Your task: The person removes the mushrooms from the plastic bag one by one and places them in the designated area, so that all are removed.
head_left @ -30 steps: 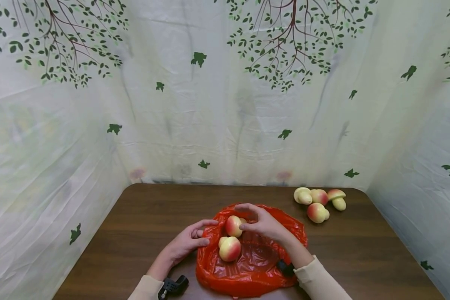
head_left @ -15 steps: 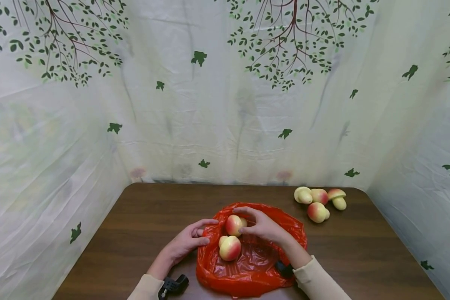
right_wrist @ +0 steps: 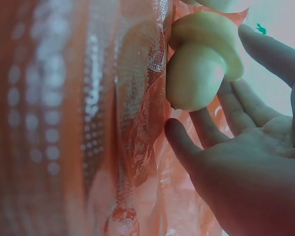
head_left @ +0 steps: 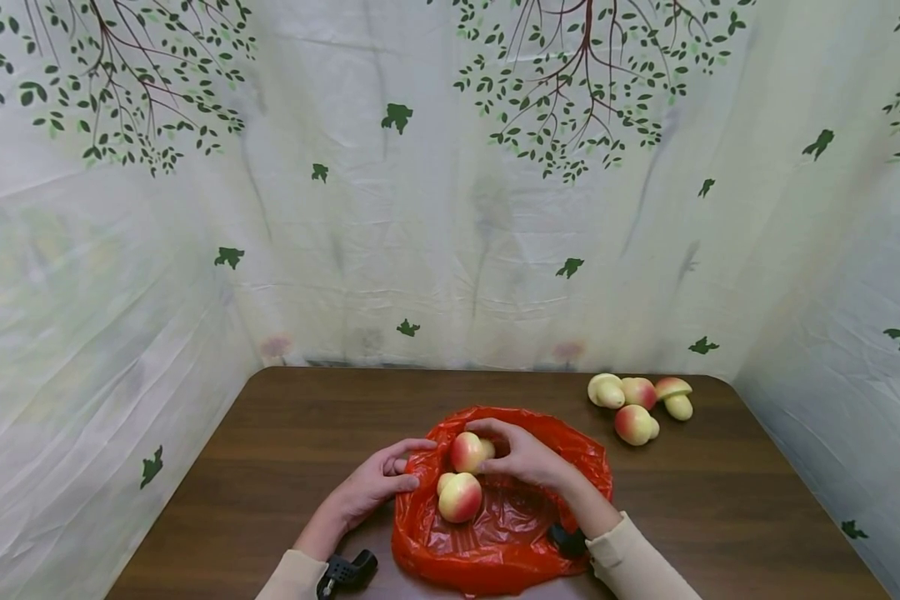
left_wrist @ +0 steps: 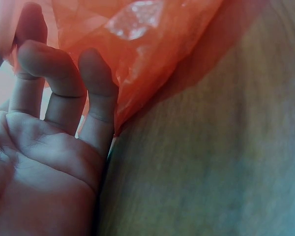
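A red plastic bag [head_left: 506, 517] lies spread on the table with its mouth wide and its rim rolled down. My left hand [head_left: 375, 483] holds the bag's left rim, its bent fingers [left_wrist: 64, 73] against the thin film. Inside the bag are two pink-and-cream toy mushrooms. My right hand [head_left: 525, 458] reaches over the bag, thumb and fingers around the farther mushroom [head_left: 467, 452], whose pale stem [right_wrist: 194, 78] shows in the right wrist view. The nearer mushroom [head_left: 461, 498] lies just in front of it, untouched. Part of the left thumb is out of the left wrist view.
Several more toy mushrooms [head_left: 635, 425] lie in a cluster at the table's back right corner. A leaf-printed cloth [head_left: 450, 208] hangs behind the brown wooden table [head_left: 307, 408] and at both sides. Black wrist devices [head_left: 345, 573] are strapped to the wrists.
My right thumb and fingers have drawn closer around the farther mushroom, the thumb shifting slightly down along its stem. The left hand and the nearer mushroom stay in place.
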`<state>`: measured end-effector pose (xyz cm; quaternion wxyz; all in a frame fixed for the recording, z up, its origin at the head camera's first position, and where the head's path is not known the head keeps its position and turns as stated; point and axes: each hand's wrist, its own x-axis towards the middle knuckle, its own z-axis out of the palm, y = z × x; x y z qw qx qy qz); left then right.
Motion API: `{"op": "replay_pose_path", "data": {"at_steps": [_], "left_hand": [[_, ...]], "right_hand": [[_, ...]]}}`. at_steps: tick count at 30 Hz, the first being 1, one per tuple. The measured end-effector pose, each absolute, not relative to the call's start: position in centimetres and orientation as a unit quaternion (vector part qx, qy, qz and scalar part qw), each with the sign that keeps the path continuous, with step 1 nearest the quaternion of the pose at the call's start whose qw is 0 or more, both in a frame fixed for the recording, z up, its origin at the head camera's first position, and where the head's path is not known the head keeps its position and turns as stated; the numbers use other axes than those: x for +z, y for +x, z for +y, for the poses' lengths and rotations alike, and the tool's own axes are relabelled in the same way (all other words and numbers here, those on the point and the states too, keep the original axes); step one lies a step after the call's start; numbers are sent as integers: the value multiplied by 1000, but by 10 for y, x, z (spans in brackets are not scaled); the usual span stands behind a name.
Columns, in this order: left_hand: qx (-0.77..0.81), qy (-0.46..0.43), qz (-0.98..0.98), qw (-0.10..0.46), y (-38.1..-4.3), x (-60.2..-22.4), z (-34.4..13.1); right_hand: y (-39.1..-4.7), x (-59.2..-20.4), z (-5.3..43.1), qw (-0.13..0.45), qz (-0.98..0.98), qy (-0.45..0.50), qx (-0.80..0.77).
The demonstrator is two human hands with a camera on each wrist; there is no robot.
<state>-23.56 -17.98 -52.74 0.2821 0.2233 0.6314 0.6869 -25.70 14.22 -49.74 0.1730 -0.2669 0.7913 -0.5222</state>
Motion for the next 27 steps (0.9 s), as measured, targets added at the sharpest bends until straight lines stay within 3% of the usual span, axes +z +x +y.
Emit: {"op": "replay_pose_path", "data": {"at_steps": [27], "left_hand": [[689,234,627,278,-236,-528,-178]], "right_hand": [[-256,-499,142,189,782,-274,-526]]}}
